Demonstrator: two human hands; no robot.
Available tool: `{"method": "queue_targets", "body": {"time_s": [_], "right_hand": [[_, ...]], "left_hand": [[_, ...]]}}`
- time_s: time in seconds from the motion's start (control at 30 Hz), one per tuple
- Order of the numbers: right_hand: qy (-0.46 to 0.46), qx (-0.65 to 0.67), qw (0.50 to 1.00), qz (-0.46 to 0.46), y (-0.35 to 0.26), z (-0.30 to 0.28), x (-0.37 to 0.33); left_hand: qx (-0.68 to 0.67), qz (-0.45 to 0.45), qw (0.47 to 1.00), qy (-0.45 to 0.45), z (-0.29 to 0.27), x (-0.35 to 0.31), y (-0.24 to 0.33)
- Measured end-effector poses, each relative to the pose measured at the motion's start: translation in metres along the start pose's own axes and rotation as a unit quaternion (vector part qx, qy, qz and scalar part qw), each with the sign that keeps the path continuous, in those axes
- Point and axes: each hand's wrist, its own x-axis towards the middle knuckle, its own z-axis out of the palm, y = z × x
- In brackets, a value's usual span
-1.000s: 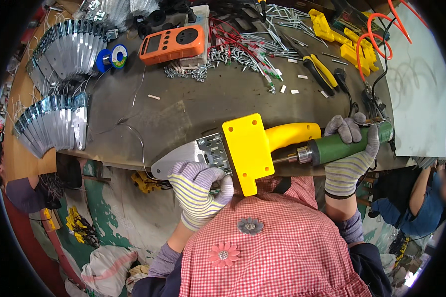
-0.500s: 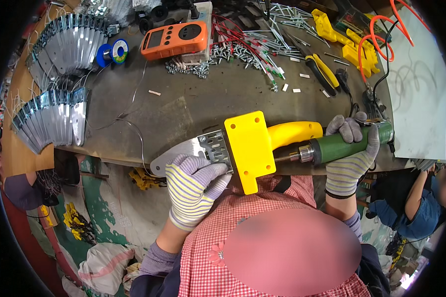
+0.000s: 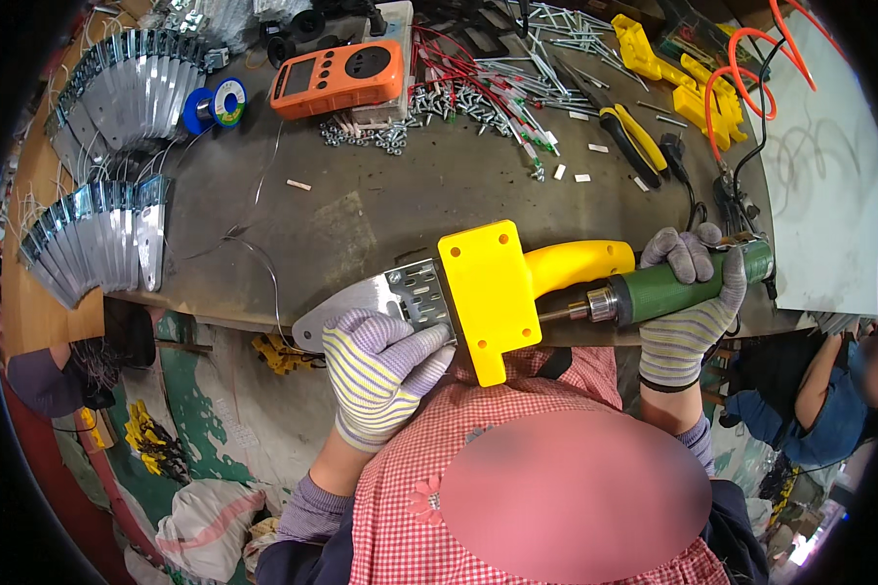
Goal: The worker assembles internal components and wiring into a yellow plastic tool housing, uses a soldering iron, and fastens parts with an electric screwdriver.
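My left hand [image 3: 376, 380], in a striped knit glove, grips the lower edge of a flat metal blade [image 3: 356, 300] with a slotted bracket. The blade is joined to a yellow plastic housing [image 3: 488, 292], whose curved handle [image 3: 580, 263] points right. In my right hand [image 3: 688, 327], also gloved, lies a green power screwdriver [image 3: 663, 291] held sideways. Its bit points left and reaches the housing's right side, below the handle. Whether the bit sits in a screw is hidden. The fingers of my right hand wrap round the driver's body.
Fans of metal blades [image 3: 98, 229] and a blue solder spool [image 3: 215, 105] lie at left. Behind are an orange multimeter [image 3: 337, 78], loose screws [image 3: 458, 102], yellow-handled pliers [image 3: 634, 146] and yellow housing halves [image 3: 712, 102]. An orange coiled hose [image 3: 741, 73] hangs at right. Another person [image 3: 800, 409] sits right.
The blade and housing have tipped very slightly, their left end shifting a little left with my left hand. My right hand and the screwdriver have stayed nearly still.
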Motion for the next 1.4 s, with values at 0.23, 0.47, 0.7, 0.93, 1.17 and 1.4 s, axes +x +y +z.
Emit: {"method": "queue_targets", "body": {"time_s": [0.23,0.47,0.7,0.93,1.17,1.4], "right_hand": [[0.021,-0.002,1.0,-0.002,0.0011,0.0041,-0.0001],[0.003,-0.006,1.0,0.002,0.0004,0.0017,-0.0008],[0.008,0.002,1.0,0.002,-0.0003,0.0013,-0.0012],[0.004,0.002,1.0,0.007,0.0007,0.001,0.0011],[-0.018,0.01,1.0,0.011,0.0004,-0.0022,0.0004],[-0.011,0.015,1.0,0.01,0.0009,-0.0017,0.0004]], "left_hand": [[-0.005,0.001,1.0,0.013,0.0001,0.001,-0.0004],[-0.027,-0.002,1.0,-0.009,-0.0003,-0.0008,-0.0027],[0.022,0.022,0.999,0.018,0.005,-0.0075,-0.0046],[0.025,0.035,0.999,0.025,0.0059,-0.0065,-0.0089],[0.023,0.034,0.999,0.029,0.0058,-0.0057,-0.0069],[0.017,0.025,0.999,0.027,0.0072,-0.0073,-0.0077]]}}
